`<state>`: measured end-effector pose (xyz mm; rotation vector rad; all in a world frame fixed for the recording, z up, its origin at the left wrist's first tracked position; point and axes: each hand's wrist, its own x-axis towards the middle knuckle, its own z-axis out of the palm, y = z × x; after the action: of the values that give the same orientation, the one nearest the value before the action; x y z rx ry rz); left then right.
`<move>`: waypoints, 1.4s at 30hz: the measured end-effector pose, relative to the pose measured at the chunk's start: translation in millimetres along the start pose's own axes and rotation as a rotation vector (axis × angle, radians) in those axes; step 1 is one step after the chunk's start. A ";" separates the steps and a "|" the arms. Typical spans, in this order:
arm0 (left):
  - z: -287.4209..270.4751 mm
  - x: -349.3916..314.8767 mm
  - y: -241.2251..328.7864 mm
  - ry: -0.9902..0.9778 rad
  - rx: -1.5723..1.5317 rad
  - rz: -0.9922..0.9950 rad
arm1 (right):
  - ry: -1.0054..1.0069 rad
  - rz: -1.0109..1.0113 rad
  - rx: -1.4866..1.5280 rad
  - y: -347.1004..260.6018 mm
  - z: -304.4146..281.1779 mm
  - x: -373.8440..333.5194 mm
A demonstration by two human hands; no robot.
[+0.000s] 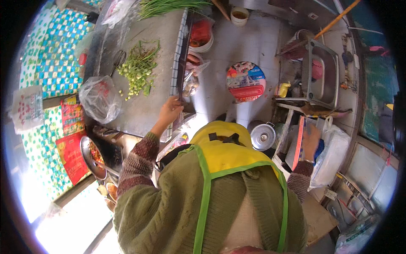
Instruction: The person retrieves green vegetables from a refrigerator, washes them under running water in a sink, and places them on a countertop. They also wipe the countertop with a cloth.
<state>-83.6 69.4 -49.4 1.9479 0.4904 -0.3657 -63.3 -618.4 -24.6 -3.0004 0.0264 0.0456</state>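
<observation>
My left hand (171,109) is at the near right corner of the grey worktop (118,99). Its fingers are loosely stretched at the checked edge, with nothing visible in them. Over to the right, my right hand (311,142) reaches between a box with an orange and blue edge (299,137) and a white plastic bag (332,150). Something blue shows beside that wrist. The right fingers are too unclear to read. On the worktop lie a heap of chopped green vegetables (137,70), scissors (119,59) and a clear plastic bag (100,99).
A round stool with a colourful top (246,81) stands on the floor ahead. A lidded metal pot (263,136) sits near my front. A wok of chopped red food (95,154) is at left. At right are a steel sink (327,80) and a yellow bottle (284,89).
</observation>
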 end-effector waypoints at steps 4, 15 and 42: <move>-10.2 -15.5 3.9 0.029 -0.087 -0.056 | -0.205 -0.287 0.250 -84.0 11.1 39.1; -36.6 -52.6 -15.2 0.121 -0.010 -0.104 | -0.478 -0.468 0.275 -184.6 26.2 156.1; -117.6 43.4 52.4 -0.226 -0.254 -0.003 | -0.661 -0.445 0.144 -221.5 86.8 207.7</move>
<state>-16.0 164.9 19.6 1.6381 0.3732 -0.4944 146.1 -390.2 -86.0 -2.6248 -0.6624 0.9208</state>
